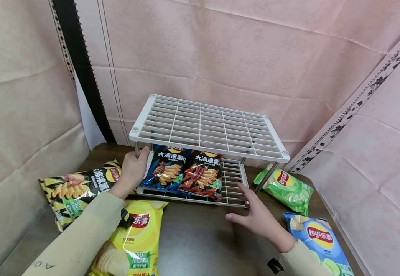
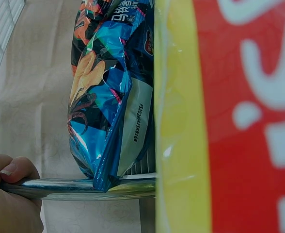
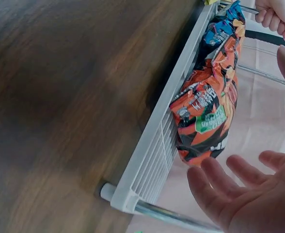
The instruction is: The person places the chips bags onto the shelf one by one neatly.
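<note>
A white two-tier rack (image 1: 203, 124) with metal posts stands on the table. My left hand (image 1: 134, 168) grips its front left post; the left wrist view shows the fingertips curled round the metal post (image 2: 74, 189). On the lower tier lie a blue-black chip bag (image 1: 167, 168) and a red-black chip bag (image 1: 202, 174), side by side. My right hand (image 1: 256, 216) is spread near the lower tier's right front corner, holding nothing. The right wrist view shows its fingers (image 3: 244, 170) apart, near the red-black bag.
A yellow chip bag (image 1: 141, 234) lies in front of the rack, partly under my left forearm. Left of the rack is a black-and-yellow chip bag (image 1: 82, 188). A green chip bag (image 1: 286, 189) and a light blue chip bag (image 1: 320, 241) lie at the right. Pink cloth (image 1: 227, 50) hangs behind.
</note>
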A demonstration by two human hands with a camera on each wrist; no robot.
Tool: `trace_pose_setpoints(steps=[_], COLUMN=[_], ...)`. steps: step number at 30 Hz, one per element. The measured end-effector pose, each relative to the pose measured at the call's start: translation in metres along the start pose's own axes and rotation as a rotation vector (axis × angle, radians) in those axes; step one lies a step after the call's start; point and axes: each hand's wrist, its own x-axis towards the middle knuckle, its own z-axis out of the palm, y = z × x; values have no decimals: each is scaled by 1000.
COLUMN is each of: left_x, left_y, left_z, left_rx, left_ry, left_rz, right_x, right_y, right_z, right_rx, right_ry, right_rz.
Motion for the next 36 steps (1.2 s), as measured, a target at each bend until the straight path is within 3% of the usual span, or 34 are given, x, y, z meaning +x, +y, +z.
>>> trace_pose_setpoints(steps=[10, 20, 28, 36], left_x=[-1, 0, -1, -1], left_y=[1, -1, 0, 0], left_z=[-1, -2, 0, -1], left_rx=[-2, 7, 4, 11], left_ry=[-6, 2, -1, 3], left_rz=[12, 2, 7, 11], right_x=[-19, -37, -55, -71], right_y=[9, 36, 56, 97], right_z=[-15, -29, -59, -83], right_rx=[7, -19, -75, -171], right_ry=[-17, 13, 57, 125], right_rz=[14, 43, 175, 213])
